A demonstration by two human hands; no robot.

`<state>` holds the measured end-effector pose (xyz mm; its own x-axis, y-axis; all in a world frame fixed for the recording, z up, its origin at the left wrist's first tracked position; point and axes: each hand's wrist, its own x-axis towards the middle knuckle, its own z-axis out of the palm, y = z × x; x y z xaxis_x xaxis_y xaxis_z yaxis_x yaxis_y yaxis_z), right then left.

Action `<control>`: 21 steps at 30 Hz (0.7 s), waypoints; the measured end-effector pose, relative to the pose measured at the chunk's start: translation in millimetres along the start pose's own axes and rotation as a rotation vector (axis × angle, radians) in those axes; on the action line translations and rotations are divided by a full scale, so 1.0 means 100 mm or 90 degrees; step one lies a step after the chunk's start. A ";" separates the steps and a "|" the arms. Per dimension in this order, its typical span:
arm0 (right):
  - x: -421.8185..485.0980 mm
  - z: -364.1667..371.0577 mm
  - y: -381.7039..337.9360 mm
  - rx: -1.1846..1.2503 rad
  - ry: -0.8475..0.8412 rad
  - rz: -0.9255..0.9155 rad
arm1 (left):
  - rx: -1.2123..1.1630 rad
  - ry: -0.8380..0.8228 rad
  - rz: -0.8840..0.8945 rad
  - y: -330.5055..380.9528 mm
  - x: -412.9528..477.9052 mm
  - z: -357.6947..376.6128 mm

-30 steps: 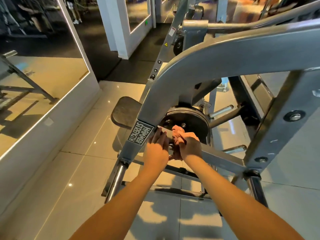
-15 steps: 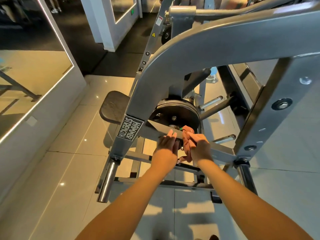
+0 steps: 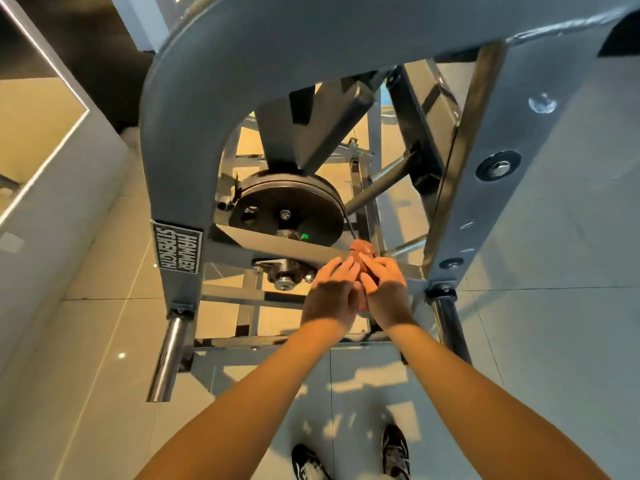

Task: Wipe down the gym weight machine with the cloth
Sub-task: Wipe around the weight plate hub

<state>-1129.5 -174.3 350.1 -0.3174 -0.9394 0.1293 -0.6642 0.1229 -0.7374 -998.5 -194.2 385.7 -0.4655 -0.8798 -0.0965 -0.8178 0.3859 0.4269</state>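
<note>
Machine point(image 3: 242, 64): grey steel frame filling the upper view; a curved arm arches from 9 to 2 o'clock, and a flat upright with bolts runs down at 3 o'clock.
Label point(image 3: 177, 245): black-and-white "Hammer Strength" plate on the left leg, at 9 o'clock from the hands.
Disc point(image 3: 277, 206): dark round plate inside the frame, at 11 o'clock from the hands, with a bolt at its middle.
Crossbar point(image 3: 277, 245): flat grey bar slanting under the disc toward the hands.
Cloth point(image 3: 363, 251): reddish-brown, bunched, pressed on the right end of the crossbar, at 12 o'clock from the knuckles; part of it shows between the two hands.
Left hand point(image 3: 334, 292): back of hand up, fingers together and stretched forward, their tips on the crossbar beside the cloth; whether it grips the cloth cannot be told.
Right hand point(image 3: 386, 284): curled and clamped on the cloth, touching the left hand.
Pegs: a chrome one point(image 3: 168, 358) at 8 o'clock and a dark one point(image 3: 450, 327) at 4 o'clock, both sticking out from the frame feet.
Floor point(image 3: 86, 393): pale glossy tiles.
Shoes point(image 3: 394, 452): two dark ones at 6 o'clock.
</note>
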 end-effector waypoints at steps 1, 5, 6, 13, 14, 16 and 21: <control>-0.02 -0.06 0.12 0.008 0.008 0.022 | 0.005 0.019 0.017 0.02 0.01 0.08; -0.05 -0.31 0.64 -0.054 0.002 0.097 | 0.013 0.130 0.030 -0.02 0.07 0.23; -0.04 -0.36 0.73 -0.044 -0.027 0.104 | 0.017 0.139 0.032 -0.03 0.07 0.22; -0.05 -0.38 -0.01 0.045 -0.188 0.079 | -0.244 0.018 -0.189 0.34 -0.29 0.20; -0.09 -0.39 -0.09 0.062 -0.219 0.088 | -0.387 0.062 -0.262 0.37 -0.38 0.22; -0.15 -0.33 -0.14 0.069 -0.281 0.120 | -0.605 0.181 -0.340 0.39 -0.54 0.33; -0.33 -0.30 -0.13 0.097 -0.443 0.140 | -0.725 0.300 -0.359 0.32 -0.73 0.54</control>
<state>-1130.8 -134.9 375.0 0.1036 -0.8897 -0.4447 -0.5171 0.3338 -0.7882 -1009.5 -102.8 358.0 0.1838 -0.9399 -0.2877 -0.0185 -0.2960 0.9550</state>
